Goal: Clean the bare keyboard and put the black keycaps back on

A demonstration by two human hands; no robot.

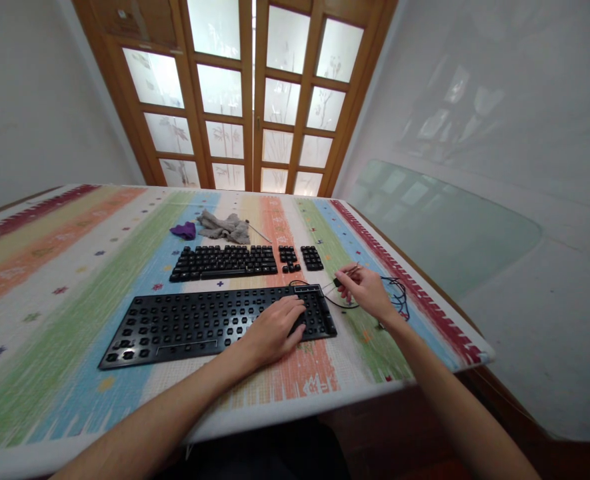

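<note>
A black keyboard base (185, 327) with bare key sockets lies on the striped table cover (75, 267) in front of me. My left hand (275, 330) rests flat on the base's right part, fingers stretched out. My right hand (367, 290) hovers just right of the base, fingers pinched on a thin stick-like tool (351, 271) near the black cable (397, 293). Behind the base lie the black keycaps (225, 260), laid out in keyboard order.
A grey cloth (225, 228) and a small purple cloth (185, 231) lie behind the keycaps. The table's right edge runs close to the cable. Wooden glazed doors (252, 100) stand beyond the table, and a glass panel (439, 227) leans at right.
</note>
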